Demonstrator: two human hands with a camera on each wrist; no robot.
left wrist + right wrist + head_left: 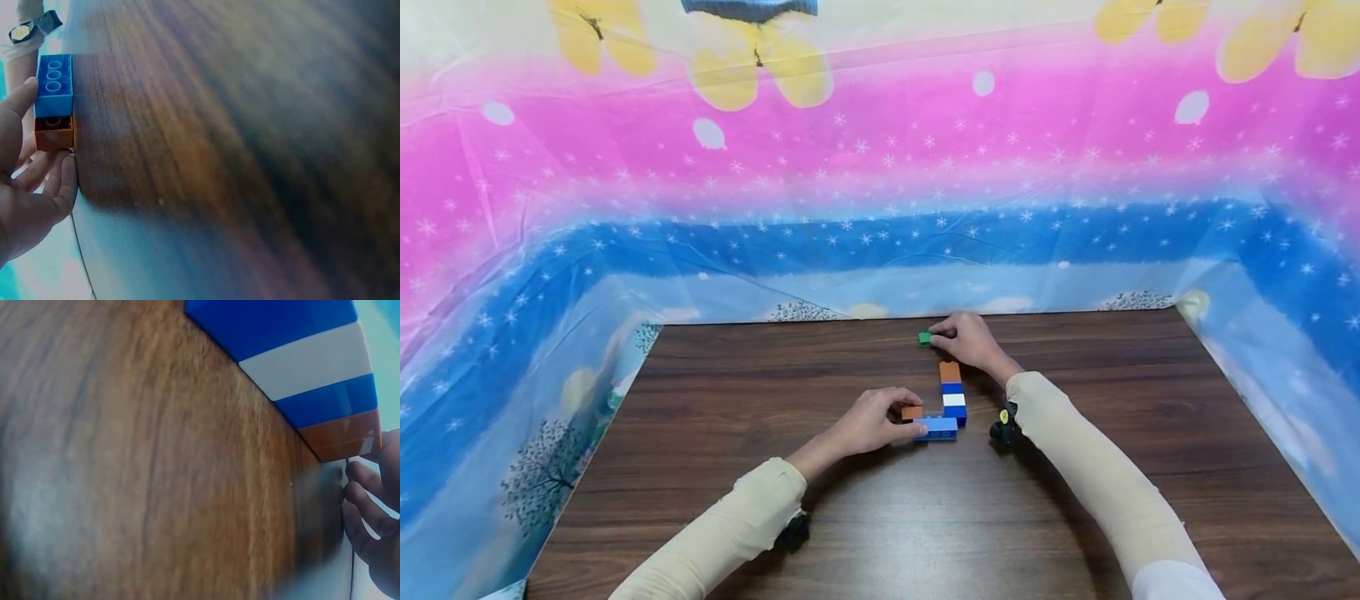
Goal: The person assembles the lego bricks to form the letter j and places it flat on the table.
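Observation:
My left hand (871, 419) holds a light blue building brick (942, 429) and a smaller orange brick (912, 412). In the left wrist view, the thumb lies against the blue brick (54, 84), whose hollow, tubed underside shows, and fingers sit by the orange brick (54, 136). Near the table's far edge, my right hand (968, 338) pinches a small green brick (924, 338) between thumb and fingertips. That green brick is hidden in the right wrist view, where the hand (378, 506) appears at the right edge.
Between the hands lies a row of bricks, with a white brick (953, 400) between blue ones and an orange brick (950, 372) at its far end. Everything rests on a dark wooden table (737, 367). A printed cloth (880, 242) encloses the table's back and sides.

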